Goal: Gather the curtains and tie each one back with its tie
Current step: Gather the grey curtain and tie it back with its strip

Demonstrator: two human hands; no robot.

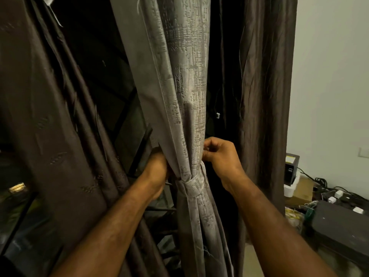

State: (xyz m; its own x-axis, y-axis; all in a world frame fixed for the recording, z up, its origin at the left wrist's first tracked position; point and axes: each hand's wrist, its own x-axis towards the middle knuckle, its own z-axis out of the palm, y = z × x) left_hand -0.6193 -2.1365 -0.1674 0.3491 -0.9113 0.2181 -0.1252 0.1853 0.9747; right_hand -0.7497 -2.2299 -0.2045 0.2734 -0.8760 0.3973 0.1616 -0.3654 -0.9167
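A grey textured curtain (pixel 185 80) hangs in the middle, bunched into a narrow bundle. A tie (pixel 190 185) of the same grey cloth wraps around it at waist height. My left hand (pixel 157 172) reaches behind the bundle's left side just above the tie, its fingers hidden by the cloth. My right hand (pixel 221 156) is closed on the bundle's right edge above the tie, pinching cloth between thumb and fingers. A dark brown curtain (pixel 50 116) hangs loose at the left and another dark brown curtain (pixel 265 92) hangs at the right.
A dark window with a metal grille (pixel 139 156) lies behind the curtains. At the right stands a white wall (pixel 335 76). Below it, boxes, a black case (pixel 337 226), cables and white plugs crowd the floor.
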